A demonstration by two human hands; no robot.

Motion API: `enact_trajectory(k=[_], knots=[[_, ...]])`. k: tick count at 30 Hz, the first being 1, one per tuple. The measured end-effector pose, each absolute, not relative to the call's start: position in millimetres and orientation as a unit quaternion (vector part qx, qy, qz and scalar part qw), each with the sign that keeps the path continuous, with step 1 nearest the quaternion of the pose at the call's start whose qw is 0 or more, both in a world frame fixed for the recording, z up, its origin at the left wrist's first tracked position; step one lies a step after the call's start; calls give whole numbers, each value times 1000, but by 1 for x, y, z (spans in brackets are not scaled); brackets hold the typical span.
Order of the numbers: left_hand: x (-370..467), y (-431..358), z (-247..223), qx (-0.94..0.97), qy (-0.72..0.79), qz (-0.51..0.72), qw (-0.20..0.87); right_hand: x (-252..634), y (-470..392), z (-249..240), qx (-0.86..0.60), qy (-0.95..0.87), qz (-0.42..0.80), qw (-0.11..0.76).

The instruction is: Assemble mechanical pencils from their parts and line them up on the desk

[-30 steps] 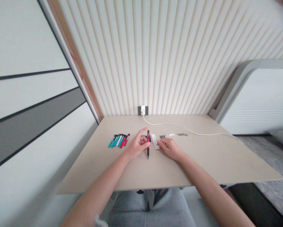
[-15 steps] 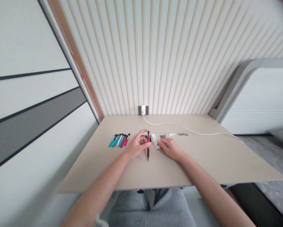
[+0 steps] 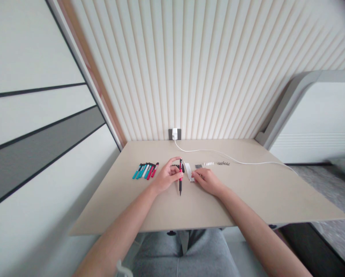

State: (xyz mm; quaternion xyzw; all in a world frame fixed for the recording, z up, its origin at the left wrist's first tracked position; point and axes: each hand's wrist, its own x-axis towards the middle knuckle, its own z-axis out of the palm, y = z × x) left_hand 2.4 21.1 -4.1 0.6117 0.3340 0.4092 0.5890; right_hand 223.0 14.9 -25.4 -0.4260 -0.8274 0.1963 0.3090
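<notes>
My left hand point(image 3: 166, 177) is closed around a red and black pen point(image 3: 181, 175), upright with its tip pointing down. The index finger reaches to the pen's top end. My right hand point(image 3: 208, 181) lies on the table with its fingers curled. Its fingertips are at a bundle of thin white tubes point(image 3: 188, 169); whatever is inside them, if anything, is hidden. Behind the left hand are several short black parts point(image 3: 183, 168), partly covered. Several blue, white and red pen barrels with black ends point(image 3: 145, 171) lie side by side on the left.
Along the back of the beige table point(image 3: 236, 200) are small dark grey pieces point(image 3: 198, 166), small white pieces point(image 3: 208, 164) and metallic springs or screws point(image 3: 223, 163). A white cable point(image 3: 218, 152) runs from a charger point(image 3: 174, 133) at the ribbed wall across the right side.
Both hands stay almost in place. The pen remains upright in my left hand, with only a very slight shift upward in the view.
</notes>
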Motion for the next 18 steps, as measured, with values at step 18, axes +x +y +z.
enact_trajectory(k=[18], knots=[[3,21,-3,608,338,415,586,223,15,-25,-425,-826,204,308]])
